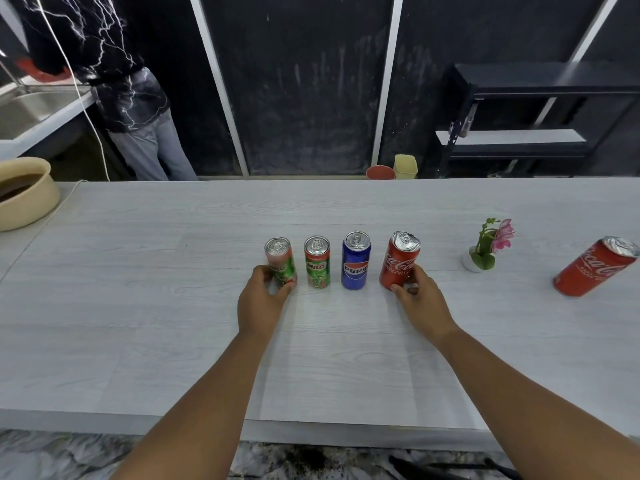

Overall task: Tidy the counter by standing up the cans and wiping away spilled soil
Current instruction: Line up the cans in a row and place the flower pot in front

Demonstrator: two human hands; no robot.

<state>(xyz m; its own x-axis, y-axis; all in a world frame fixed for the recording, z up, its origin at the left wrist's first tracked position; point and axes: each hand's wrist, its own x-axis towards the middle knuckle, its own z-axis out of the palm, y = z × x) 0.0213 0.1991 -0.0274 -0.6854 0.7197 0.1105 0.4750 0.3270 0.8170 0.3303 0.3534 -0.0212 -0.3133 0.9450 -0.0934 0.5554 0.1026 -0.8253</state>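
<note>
Several cans stand in a row on the pale wood-grain counter. My left hand grips the leftmost green and red Milo can. Beside it stand a second Milo can and a blue Pepsi can, both upright and untouched. My right hand holds a red Coca-Cola can, which leans slightly to the right. Another red Coca-Cola can stands apart at the far right. No soil shows on the counter top.
A small white pot with a pink flower stands right of the row. A beige bowl sits at the far left edge. A person stands behind the counter by a sink. A black shelf is at the back right. Dark specks lie on the floor below.
</note>
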